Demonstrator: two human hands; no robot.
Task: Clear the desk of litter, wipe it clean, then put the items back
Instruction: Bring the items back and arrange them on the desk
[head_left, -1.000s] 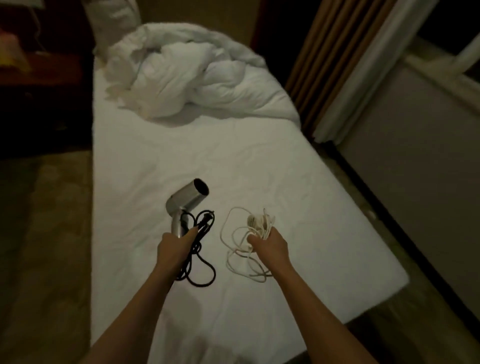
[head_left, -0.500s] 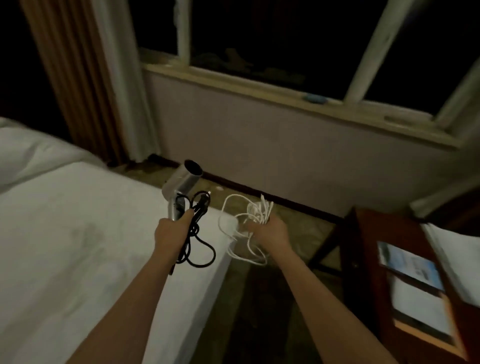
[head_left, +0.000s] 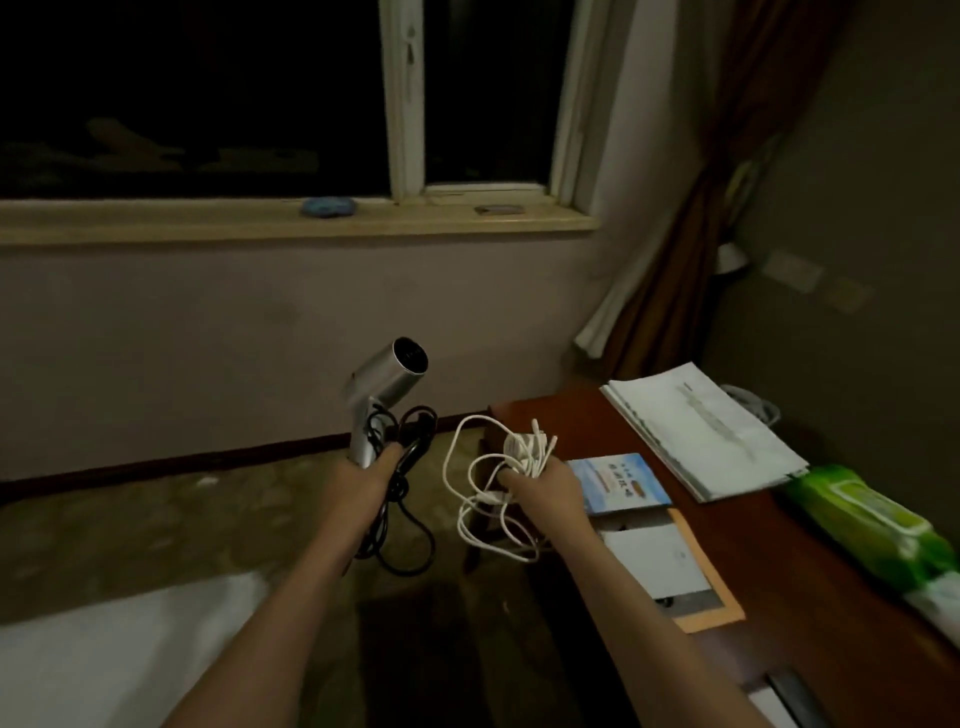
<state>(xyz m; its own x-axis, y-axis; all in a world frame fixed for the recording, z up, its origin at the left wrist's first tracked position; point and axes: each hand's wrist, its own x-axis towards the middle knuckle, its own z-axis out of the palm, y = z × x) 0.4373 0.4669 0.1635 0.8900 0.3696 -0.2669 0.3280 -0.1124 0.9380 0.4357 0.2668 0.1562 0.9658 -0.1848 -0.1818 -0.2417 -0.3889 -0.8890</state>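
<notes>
- Head view, centre of the frame: the left hand (head_left: 363, 480) grips the handle of a silver hair dryer (head_left: 387, 387), nozzle pointing up and to the right; its black cord (head_left: 402, 512) hangs in loops from the same fist, over the floor
- Just right of centre: the right hand (head_left: 545, 486) holds a bundle of white cable (head_left: 493, 486), fingers curled round it; loose loops dangle below the hand, beside the tabletop's left edge; the two hands are near each other but apart
- Right side of the frame: the brown wooden tabletop (head_left: 769, 561) runs from mid-right down to the lower right corner; its near left corner lies just behind the right hand
- On the tabletop, writing first: a blue leaflet (head_left: 621, 483) carries printed characters, too blurred to read; below it a white sheet on an orange folder (head_left: 691, 566); further back a stack of white papers (head_left: 706, 431), print illegible; at the right edge a green pack of wipes (head_left: 867, 525), label unreadable
- Open room: bare wood shows between the folder and the green pack, and in the strip behind the leaflet
- Lower left: a corner of the white bed (head_left: 119, 654); patterned floor (head_left: 156, 525) lies between bed and tabletop
- Upper half: a dark window above a pale sill (head_left: 208, 221) bearing a small blue object (head_left: 328, 207); a brown curtain (head_left: 717, 182) hangs at upper right
</notes>
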